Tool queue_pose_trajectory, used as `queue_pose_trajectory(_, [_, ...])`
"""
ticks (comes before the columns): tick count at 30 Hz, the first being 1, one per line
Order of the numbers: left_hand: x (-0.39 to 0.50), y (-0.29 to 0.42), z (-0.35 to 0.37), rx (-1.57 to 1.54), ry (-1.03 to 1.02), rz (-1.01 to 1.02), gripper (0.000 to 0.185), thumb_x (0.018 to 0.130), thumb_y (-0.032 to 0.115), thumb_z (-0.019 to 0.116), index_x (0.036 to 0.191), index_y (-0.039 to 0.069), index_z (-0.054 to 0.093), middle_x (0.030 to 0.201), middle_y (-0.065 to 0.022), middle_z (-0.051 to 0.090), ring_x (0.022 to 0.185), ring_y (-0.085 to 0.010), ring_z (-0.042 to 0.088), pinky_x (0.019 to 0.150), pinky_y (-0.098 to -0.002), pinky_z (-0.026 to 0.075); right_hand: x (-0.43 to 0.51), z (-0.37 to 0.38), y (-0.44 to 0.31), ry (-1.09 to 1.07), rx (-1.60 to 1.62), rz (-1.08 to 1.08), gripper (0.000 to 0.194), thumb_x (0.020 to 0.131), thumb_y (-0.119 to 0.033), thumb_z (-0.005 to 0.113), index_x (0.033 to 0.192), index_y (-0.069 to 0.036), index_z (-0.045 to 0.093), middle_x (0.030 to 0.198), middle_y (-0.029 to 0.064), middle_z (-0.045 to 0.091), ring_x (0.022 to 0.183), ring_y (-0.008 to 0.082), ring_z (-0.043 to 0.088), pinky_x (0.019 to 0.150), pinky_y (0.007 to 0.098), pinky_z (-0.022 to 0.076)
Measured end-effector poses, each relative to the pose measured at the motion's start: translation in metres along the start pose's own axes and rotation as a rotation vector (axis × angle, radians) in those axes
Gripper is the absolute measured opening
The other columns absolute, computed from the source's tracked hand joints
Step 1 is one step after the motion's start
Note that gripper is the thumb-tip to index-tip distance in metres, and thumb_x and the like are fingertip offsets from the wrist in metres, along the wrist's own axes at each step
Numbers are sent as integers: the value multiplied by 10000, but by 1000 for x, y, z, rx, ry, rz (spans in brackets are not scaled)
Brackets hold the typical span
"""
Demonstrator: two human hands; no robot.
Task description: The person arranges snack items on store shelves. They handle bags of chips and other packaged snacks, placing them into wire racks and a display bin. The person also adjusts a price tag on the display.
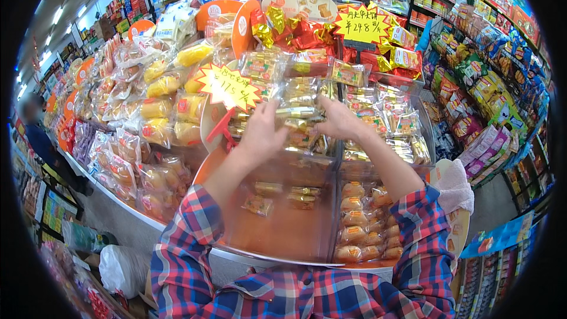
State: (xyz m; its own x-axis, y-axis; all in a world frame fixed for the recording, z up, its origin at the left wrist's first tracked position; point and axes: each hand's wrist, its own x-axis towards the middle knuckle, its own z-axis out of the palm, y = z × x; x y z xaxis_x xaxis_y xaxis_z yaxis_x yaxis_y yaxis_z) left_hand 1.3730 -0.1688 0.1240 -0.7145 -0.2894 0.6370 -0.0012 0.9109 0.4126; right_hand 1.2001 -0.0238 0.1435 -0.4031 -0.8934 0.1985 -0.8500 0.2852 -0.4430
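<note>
My left hand and my right hand press in from either side on a small group of clear-wrapped biscuit packets. The packets sit edge-on and slightly blurred between my fingers, above other packets in the upper compartment of a display bin. My fingertips are partly lost among the shiny wrappers. Nearer my body, the lower compartment has an orange floor with a few gold-wrapped packets towards its back. A yellow starburst price sign on a red clip stands just left of my left hand.
Wrapped bread rolls fill the lower right compartment, beside a clear divider. Bagged breads are heaped at left. A pink towel hangs at the right corner. Snack bags line a rack. A person stands far left.
</note>
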Motion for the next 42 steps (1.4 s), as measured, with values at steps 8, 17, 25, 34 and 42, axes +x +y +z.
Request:
queue_pose_trajectory(8, [-18,-12,7,15,-24,19,592,709,16,678,1244,-76,443,1111,-256,519,1004,-403,552,858,-420,474,-8,11,-10,16,132,191,575,757,-214,724,1220,37,493,999,230,643,945,332,632,805,399,495])
queue_pose_trajectory(17, [-23,-14,10,-105,-14,146,517,731,-13,626,1202,-68,420,1120,-282,474,1014,-447,514,853,-458,469,-12,10,-17,23,307,148,587,802,-173,677,1310,21,455,894,174,661,833,249,646,742,359,504])
queue_pose_trajectory(25, [-15,-16,-1,172,-301,209,346,777,48,587,1077,-14,426,1019,-250,448,742,-444,592,645,-483,516,-13,1,5,-283,625,162,632,815,-144,595,1395,-16,380,1039,158,637,917,184,589,799,318,470])
queue_pose_trajectory(34, [-17,-40,5,-84,-188,291,439,733,-5,671,1110,-17,444,1063,-200,470,837,-370,554,709,-413,488,-6,37,22,135,22,-338,623,745,74,577,1343,-38,445,1223,192,509,1101,314,529,938,372,436])
queue_pose_trajectory(42, [-16,-41,2,-238,-39,325,457,756,-10,642,1168,-38,448,1082,-230,492,972,-410,540,810,-421,477,-2,1,9,-49,824,158,395,882,-155,638,1223,6,519,856,36,601,763,75,536,662,238,454])
